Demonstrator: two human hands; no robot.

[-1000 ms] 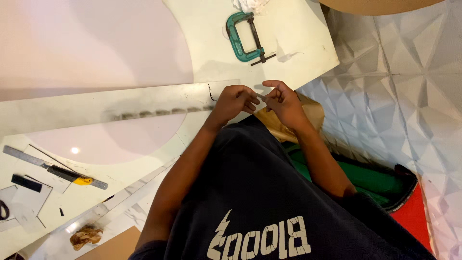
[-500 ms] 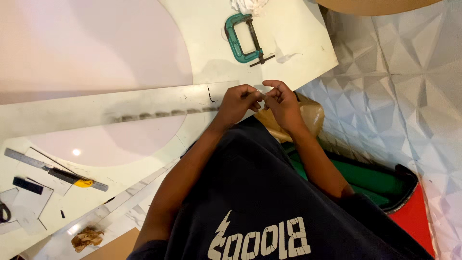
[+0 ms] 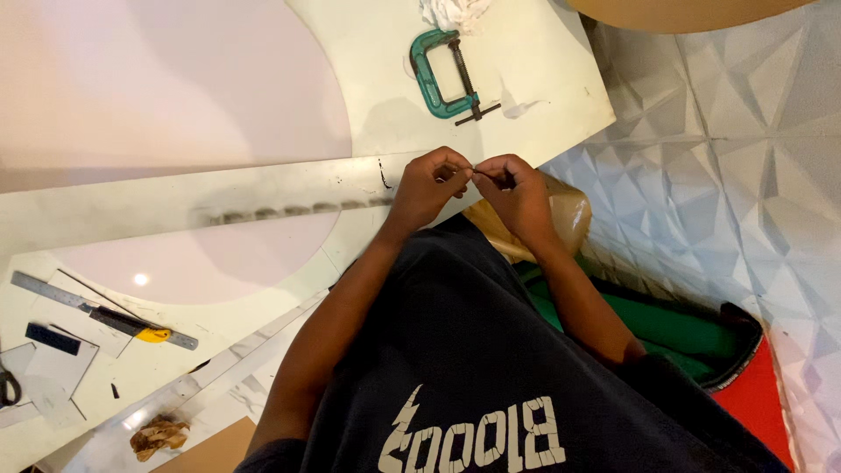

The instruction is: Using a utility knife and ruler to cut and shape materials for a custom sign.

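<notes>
Head view, looking down over the person's dark shirt at a white worktop (image 3: 543, 79). The left hand (image 3: 429, 186) and the right hand (image 3: 519, 194) meet just past the worktop's near edge, close to its right-hand corner. Both hands are closed, fingertips pinched together on a small thin piece (image 3: 477, 170) held between them; it is too small to tell what it is. The fingers of each hand are curled in, with the knuckles raised toward the camera.

The left hand lies over the right end of a long pale strip (image 3: 201, 203), which runs along the worktop from the left edge to the hands and bears a row of dark smudges and a short black mark near the hand. Beneath the right hand sits a tan bundle (image 3: 565, 215), off the worktop's edge.

A green C-clamp (image 3: 438, 77) lies flat toward the far right corner of the worktop, well apart from the hands, with a crumpled white rag (image 3: 451, 12) just beyond it. Near the left edge lie a steel ruler (image 3: 96, 308), a yellow-tipped cutter (image 3: 140, 329) touching it, and a small black rectangle (image 3: 51, 338) on white offcuts. To the right of the worktop is a white faceted panel (image 3: 727, 166); green and red cloth (image 3: 692, 333) lies beside the right forearm.
</notes>
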